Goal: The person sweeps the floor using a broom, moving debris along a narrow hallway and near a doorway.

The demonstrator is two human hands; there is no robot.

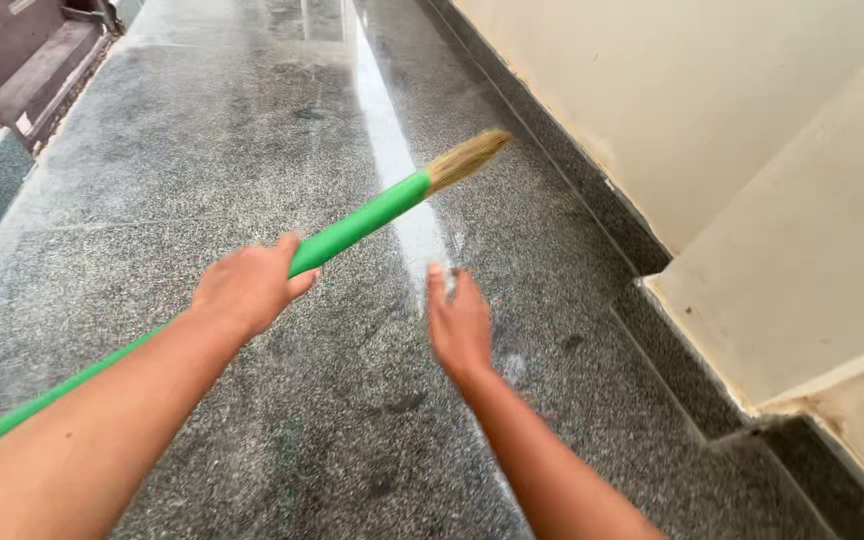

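A broom (372,212) with a long green handle and a straw-coloured bristle tip (467,157) slants across the view from lower left to upper right. My left hand (249,285) is closed around the green handle near its middle. To the right of the handle, my right hand (459,325) hangs flat with straight fingers pointing away from me, holding nothing. Both hands are above a speckled grey stone floor (252,130).
A cream wall (712,90) with a dark grey skirting (552,135) runs along the right side, with a jutting corner (802,260) at mid right. A brown door and step (22,50) sit at the far left.
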